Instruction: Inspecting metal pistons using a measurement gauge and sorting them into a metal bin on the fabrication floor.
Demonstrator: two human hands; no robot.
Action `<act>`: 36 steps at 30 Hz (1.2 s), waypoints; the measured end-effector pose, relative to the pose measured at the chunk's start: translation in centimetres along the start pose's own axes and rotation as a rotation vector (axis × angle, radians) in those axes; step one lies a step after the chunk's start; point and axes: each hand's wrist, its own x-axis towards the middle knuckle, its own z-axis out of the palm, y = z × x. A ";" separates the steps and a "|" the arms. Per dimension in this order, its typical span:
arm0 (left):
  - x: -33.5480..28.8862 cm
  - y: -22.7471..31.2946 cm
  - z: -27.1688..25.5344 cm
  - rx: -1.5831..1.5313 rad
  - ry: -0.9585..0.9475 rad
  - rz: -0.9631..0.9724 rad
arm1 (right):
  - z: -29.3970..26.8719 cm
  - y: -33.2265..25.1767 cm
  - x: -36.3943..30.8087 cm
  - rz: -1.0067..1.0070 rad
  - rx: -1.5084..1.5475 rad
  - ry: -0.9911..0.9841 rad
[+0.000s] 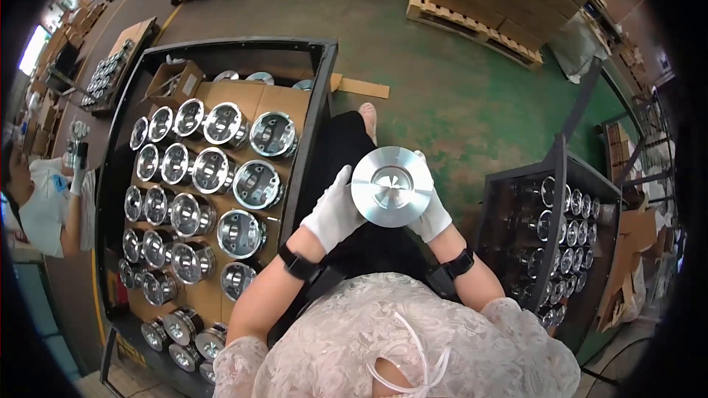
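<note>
Piston, bright and dished on top, sits between the loaded cart at left and the rack at right, held from opposite sides by a gloved left hand and right hand. Solid metal suggests weight and stiffness; its polish, likely slick and easily scratched, favors a two-sided grip below the rim.

held piston: 1 | racked pistons: over 20 | own gloved grips: 2 | wristbands: 2
</note>
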 end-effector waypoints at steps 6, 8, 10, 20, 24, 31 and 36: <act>0.5 0.9 0.1 -1.226 0.116 -0.474 | 2.1 1.2 -0.4 0.134 -0.171 0.084; -0.6 0.6 0.3 -0.977 0.206 -0.421 | 3.0 0.6 -1.2 0.215 -0.215 0.212; -0.4 -2.9 0.3 -1.434 0.019 -0.183 | 2.2 0.6 -2.0 0.165 -0.320 0.063; 1.9 1.1 -4.0 -1.183 0.565 -0.514 | 3.3 0.5 -4.1 0.105 -0.440 -0.121; 1.1 3.8 -4.7 -0.464 0.780 -0.291 | 4.4 1.0 -3.2 0.423 0.103 -0.158; -2.1 7.0 -2.1 0.383 0.497 0.545 | 3.9 -0.5 -1.5 0.109 -0.174 -0.053; -3.1 -2.7 -0.6 -0.239 0.560 -0.136 | 6.0 -3.0 -0.8 -0.476 -1.256 -0.118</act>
